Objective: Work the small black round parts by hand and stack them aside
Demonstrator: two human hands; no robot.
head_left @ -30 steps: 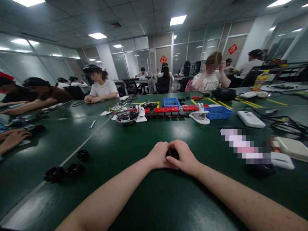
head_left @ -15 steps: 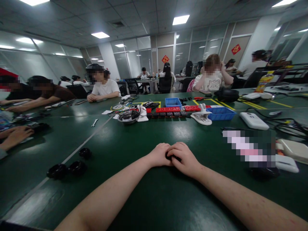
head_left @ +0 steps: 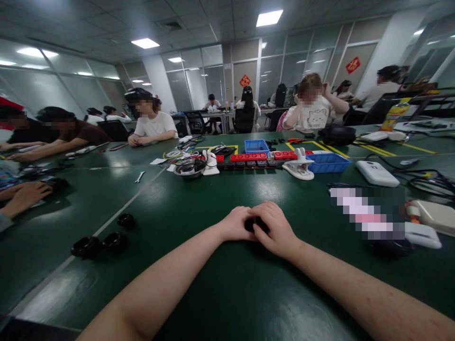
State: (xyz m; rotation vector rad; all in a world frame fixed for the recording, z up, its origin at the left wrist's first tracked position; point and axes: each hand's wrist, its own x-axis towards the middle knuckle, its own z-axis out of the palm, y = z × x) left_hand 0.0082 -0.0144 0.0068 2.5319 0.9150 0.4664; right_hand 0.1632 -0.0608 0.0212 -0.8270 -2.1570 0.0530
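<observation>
Both hands meet around a small black round part (head_left: 253,223) above the green table (head_left: 199,199). My left hand (head_left: 237,223) closes on its left side, fingers partly behind my other hand. From the right, my right hand (head_left: 275,229) wraps over it, the thumb along the near side. Much of the part is hidden by the fingers, so its exact kind does not show. Off to the left stand a black ring-shaped part (head_left: 86,247), a second black ring-shaped part (head_left: 115,241) and a smaller black ring-shaped part (head_left: 126,220), all apart from the hands.
Ahead lie a bowl of cables (head_left: 189,168), a red strip of blocks (head_left: 249,157), a white clamp (head_left: 300,166) and a blue bin (head_left: 329,163). A wrench (head_left: 140,177) rests left. White power banks (head_left: 377,173) and cables are right. A co-worker's hand (head_left: 30,196) is far left.
My right hand has shifted its grip over the black part, and its fingers sit more closely together. The view has tilted slightly. Across the table, one person has lowered a hand from the head.
</observation>
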